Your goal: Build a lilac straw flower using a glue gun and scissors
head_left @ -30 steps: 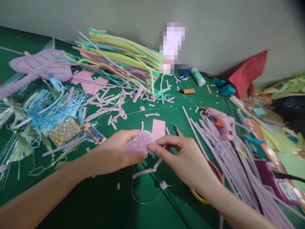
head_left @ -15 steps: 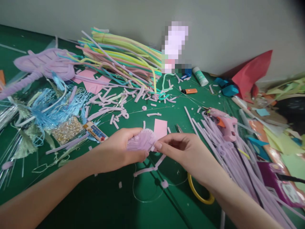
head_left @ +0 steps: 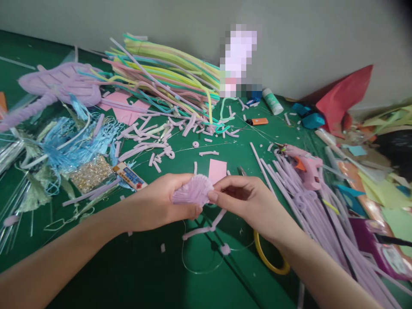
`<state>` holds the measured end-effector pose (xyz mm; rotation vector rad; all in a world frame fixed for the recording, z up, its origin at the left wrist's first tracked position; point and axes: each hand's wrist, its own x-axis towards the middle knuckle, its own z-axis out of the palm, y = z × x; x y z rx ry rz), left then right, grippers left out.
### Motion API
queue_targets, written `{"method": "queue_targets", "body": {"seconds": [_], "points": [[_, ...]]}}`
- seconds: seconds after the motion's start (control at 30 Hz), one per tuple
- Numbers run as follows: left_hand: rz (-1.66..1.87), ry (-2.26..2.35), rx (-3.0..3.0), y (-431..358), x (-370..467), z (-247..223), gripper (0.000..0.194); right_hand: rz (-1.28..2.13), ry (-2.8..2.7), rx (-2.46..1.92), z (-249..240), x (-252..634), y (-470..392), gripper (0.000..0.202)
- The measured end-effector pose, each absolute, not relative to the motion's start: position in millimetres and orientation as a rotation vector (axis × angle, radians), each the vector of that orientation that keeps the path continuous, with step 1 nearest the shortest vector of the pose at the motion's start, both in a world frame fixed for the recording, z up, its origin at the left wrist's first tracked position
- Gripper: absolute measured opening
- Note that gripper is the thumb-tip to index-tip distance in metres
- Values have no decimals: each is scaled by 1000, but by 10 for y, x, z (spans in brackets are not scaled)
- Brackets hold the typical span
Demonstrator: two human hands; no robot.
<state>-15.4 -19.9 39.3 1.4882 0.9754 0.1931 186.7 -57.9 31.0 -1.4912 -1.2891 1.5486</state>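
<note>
My left hand (head_left: 157, 201) is closed around a ribbed, shell-like lilac pipe-cleaner piece (head_left: 193, 189), with the thumb along its lower side. At that piece's right edge, my right hand (head_left: 243, 201) pinches with thumb and forefinger; the fingertips hide exactly what lies between them. Below both hands, a bent lilac pipe-cleaner strip (head_left: 199, 231) and a small lilac pompom (head_left: 225, 249) are seen with a thin clear thread. Scissors with a yellow handle (head_left: 272, 262) lie partly under my right forearm. A pink paper square (head_left: 217, 171) rests just beyond my fingers.
Right of my hands lie a pink glue gun (head_left: 304, 165) and a bundle of lilac pipe cleaners (head_left: 325, 231). Cut lilac bits (head_left: 151, 128), blue tassels (head_left: 77, 137) and a bag of beads (head_left: 93, 174) spread leftward. Coloured pipe cleaners (head_left: 167, 68) are piled by the wall.
The ribbed lilac piece is turned slightly, showing more of its ridged face. My right fingertips stay at its edge. The whole view has shifted a little.
</note>
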Motion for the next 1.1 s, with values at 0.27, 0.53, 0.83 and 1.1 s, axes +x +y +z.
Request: {"method": "queue_targets", "body": {"seconds": [0.27,0.53,0.83,1.1], "points": [[246,1033,1383,-217,-143,408,27,1543,-1395,-1532,399,2027,-554,36],[213,994,1422,-199,-138,373,28,1616,-1325,-1534,392,1971,-526,24],[210,984,1358,-207,-141,390,24,1560,-1313,-1519,296,1919,-499,23],[234,994,1303,-194,-136,419,24,1622,-1383,-1568,401,2059,-467,36]]}}
